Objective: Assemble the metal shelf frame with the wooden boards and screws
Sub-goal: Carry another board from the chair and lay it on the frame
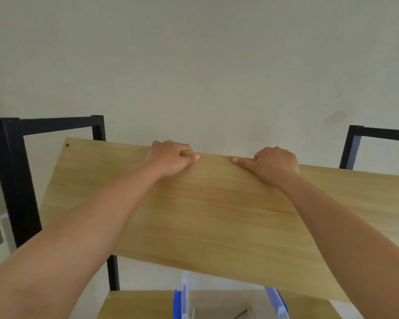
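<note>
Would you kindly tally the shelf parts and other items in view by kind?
Wooden boards: 2, the held board and the lower board
Black metal frames: 2, left frame, right frame
Clear plastic box: 1
Total: 5

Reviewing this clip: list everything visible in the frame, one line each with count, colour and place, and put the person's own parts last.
wooden board: 1, light wood grain, tilted across the middle, gripped at its far edge, screw hole near its far left corner
metal frame side: 2, black, one upright at left, the other at right behind the board
lower shelf board: 1, light wood, bottom of view
plastic box: 1, clear with blue clips, on the lower shelf board, contents unclear
wall: 1, off-white, behind everything
left hand: 1, fingers curled over the board's far edge
right hand: 1, gripping the same edge
</note>
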